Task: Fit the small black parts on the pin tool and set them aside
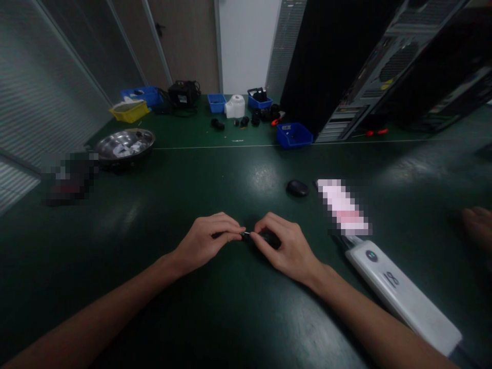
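Note:
My left hand [207,241] and my right hand [284,246] meet near the middle of the dark green table [230,307], fingertips almost touching. Both are closed in a pinch around a small black part [246,236] held between them. More of the black piece shows under my right fingers, but its shape is too dark to make out. A small black oval object [297,188] lies on the table just beyond my right hand.
A long white device [403,294] lies to the right. A steel bowl [125,144] sits far left. Blue bins [294,135], a yellow bin [129,110], a white part [234,106] and black parts line the back. Computer cases [365,77] stand at back right. Another person's hand [478,225] is at the right edge.

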`<control>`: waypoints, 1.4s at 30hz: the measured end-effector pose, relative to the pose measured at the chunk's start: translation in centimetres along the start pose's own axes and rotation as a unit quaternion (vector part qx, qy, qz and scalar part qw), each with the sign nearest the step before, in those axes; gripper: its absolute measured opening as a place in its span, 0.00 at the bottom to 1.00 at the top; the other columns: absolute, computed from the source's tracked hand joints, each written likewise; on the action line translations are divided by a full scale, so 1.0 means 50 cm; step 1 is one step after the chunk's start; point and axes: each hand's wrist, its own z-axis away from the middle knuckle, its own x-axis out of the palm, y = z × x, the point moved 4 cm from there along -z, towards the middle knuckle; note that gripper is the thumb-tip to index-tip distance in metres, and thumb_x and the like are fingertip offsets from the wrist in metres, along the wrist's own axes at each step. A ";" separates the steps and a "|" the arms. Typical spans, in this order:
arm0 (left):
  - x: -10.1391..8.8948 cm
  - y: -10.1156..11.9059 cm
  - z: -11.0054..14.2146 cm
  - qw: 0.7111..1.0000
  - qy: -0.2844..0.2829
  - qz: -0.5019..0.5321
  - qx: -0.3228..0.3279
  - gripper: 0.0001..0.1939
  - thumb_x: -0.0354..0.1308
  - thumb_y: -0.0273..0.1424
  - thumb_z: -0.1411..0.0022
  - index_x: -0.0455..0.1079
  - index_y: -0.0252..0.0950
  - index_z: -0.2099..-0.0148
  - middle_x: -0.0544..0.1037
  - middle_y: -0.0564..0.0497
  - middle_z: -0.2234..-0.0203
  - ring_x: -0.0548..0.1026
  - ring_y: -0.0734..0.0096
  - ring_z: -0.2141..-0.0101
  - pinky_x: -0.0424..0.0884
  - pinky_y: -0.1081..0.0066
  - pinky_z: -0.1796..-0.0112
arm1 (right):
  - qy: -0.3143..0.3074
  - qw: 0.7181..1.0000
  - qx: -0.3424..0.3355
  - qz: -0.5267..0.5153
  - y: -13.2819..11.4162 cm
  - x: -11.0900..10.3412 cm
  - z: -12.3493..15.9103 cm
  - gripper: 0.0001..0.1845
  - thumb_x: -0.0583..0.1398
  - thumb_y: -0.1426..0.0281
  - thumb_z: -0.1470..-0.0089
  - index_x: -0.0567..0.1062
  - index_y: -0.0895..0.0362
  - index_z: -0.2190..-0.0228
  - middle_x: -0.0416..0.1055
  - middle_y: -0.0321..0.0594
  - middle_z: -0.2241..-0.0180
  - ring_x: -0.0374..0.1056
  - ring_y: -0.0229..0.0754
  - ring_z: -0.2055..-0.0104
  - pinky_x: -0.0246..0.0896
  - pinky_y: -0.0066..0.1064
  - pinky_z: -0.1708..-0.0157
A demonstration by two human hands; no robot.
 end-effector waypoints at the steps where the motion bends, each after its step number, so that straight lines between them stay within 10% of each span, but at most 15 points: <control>1: -0.002 0.001 0.000 1.000 0.007 0.005 -0.003 0.10 0.60 0.30 0.34 0.78 0.43 0.51 0.81 0.55 0.58 0.77 0.79 0.56 0.75 0.75 0.54 | 0.005 1.000 -0.002 -0.011 0.000 0.000 0.000 0.07 0.58 0.66 0.34 0.73 0.55 0.63 0.71 0.37 0.65 0.68 0.38 0.66 0.60 0.30 0.66; 8: 0.011 0.011 -0.001 0.995 -0.044 -0.078 0.050 0.13 0.55 0.27 0.31 0.77 0.41 0.48 0.81 0.51 0.54 0.75 0.74 0.53 0.75 0.69 0.51 | -0.032 0.998 0.007 0.056 -0.001 0.010 0.001 0.08 0.56 0.65 0.33 0.74 0.54 0.62 0.72 0.38 0.63 0.67 0.37 0.69 0.58 0.30 0.69; 16: -0.006 0.014 -0.006 0.999 0.022 0.030 0.014 0.11 0.61 0.29 0.35 0.78 0.41 0.51 0.83 0.51 0.58 0.78 0.73 0.56 0.77 0.71 0.55 | 0.013 0.997 0.006 -0.072 -0.010 0.001 -0.003 0.09 0.58 0.65 0.34 0.73 0.55 0.65 0.72 0.38 0.67 0.68 0.39 0.66 0.63 0.31 0.65; 42: 0.019 0.009 -0.007 0.979 -0.084 -0.183 -0.039 0.22 0.46 0.31 0.27 0.60 0.43 0.33 0.74 0.47 0.48 0.70 0.65 0.50 0.70 0.57 0.47 | 0.014 0.982 0.093 0.166 0.022 -0.008 0.002 0.09 0.58 0.62 0.35 0.75 0.52 0.65 0.73 0.36 0.64 0.68 0.37 0.70 0.54 0.30 0.71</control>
